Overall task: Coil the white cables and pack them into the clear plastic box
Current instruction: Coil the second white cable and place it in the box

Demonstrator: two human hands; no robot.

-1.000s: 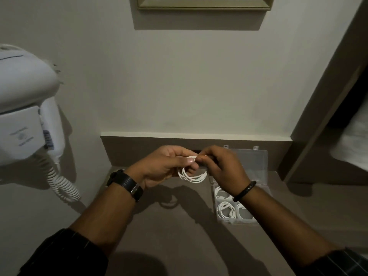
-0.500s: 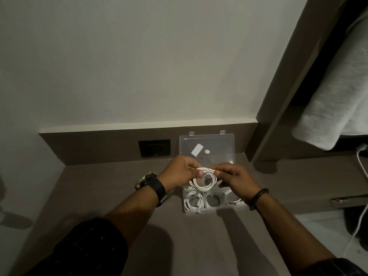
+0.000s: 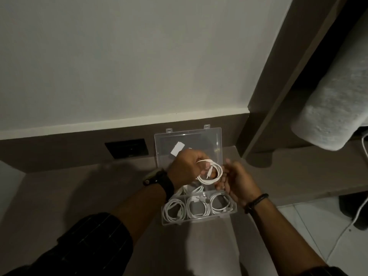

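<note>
Holding one coiled white cable [image 3: 210,173] above the open clear plastic box [image 3: 199,220]: left hand [image 3: 187,168], fingers closed on the coil's left side; right hand [image 3: 236,183], fingers part-open and curled at the coil's right edge, contact there not certain.

Step, as judged: lower the coil into a free rear compartment. Advice: keep the loops pinched together until they sit below the divider; tuck the loose plug end inside the ring so it does not spring out; release the left hand last.

Box contents: three coiled cables [image 3: 197,209] in the front row, one per compartment; more white cable behind, partly hidden by the wrist. Lid [image 3: 199,140] upright against the wall panel.

Surface: brown countertop [image 3: 79,196], dim. Surroundings: dark wall socket [image 3: 127,148], pale wall, grey towel [image 3: 334,108] hanging right, tiled floor [image 3: 310,236] below.
</note>
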